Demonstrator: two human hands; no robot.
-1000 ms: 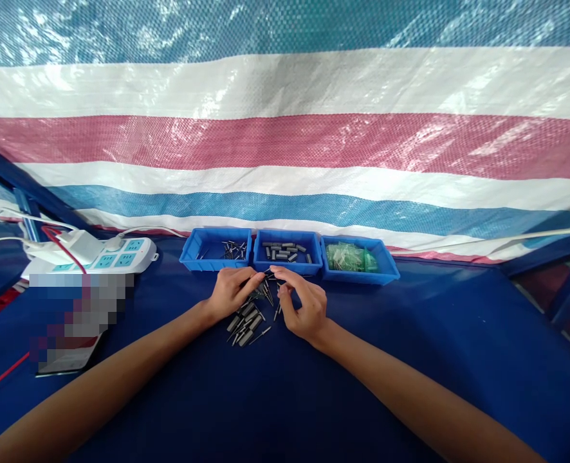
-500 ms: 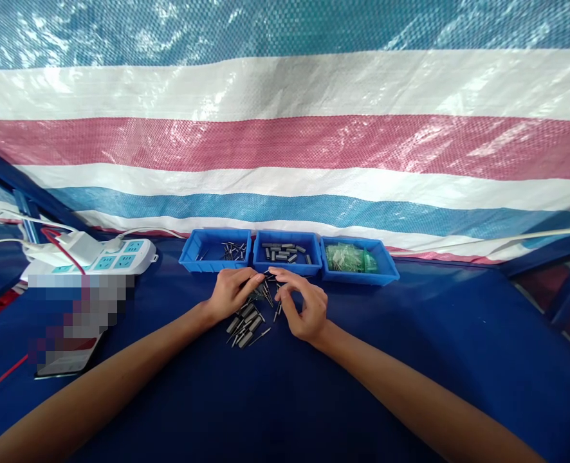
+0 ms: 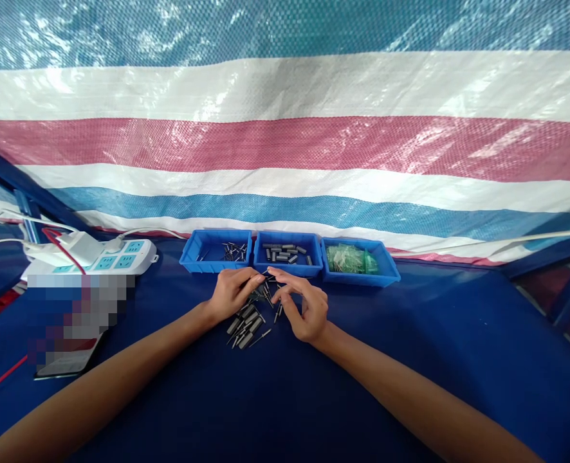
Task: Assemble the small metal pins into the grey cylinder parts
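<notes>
Close in front of the blue bins, my left hand [image 3: 233,292] has its thumb and fingers pinched together; a small dark part shows at the fingertips, too small to name. My right hand [image 3: 307,308] is just to its right, fingers curved and apart, its index fingertip close to the left fingertips. Thin metal pins [image 3: 267,294] lie on the blue table between and below the hands. Beside my left hand is a pile of grey cylinders [image 3: 246,339] mixed with more pins. The right hand partly covers some pins.
Left bin [image 3: 212,265] holds metal pins, middle bin [image 3: 289,269] grey cylinders, right bin [image 3: 362,279] green plastic packets. A white power strip [image 3: 143,258] with cables and a phone [image 3: 67,365] lie at left. A striped sheet [image 3: 285,145] hangs behind.
My right index finger and thumb have shifted slightly, the fingers a little further left over the pins. My left hand has hardly moved.
</notes>
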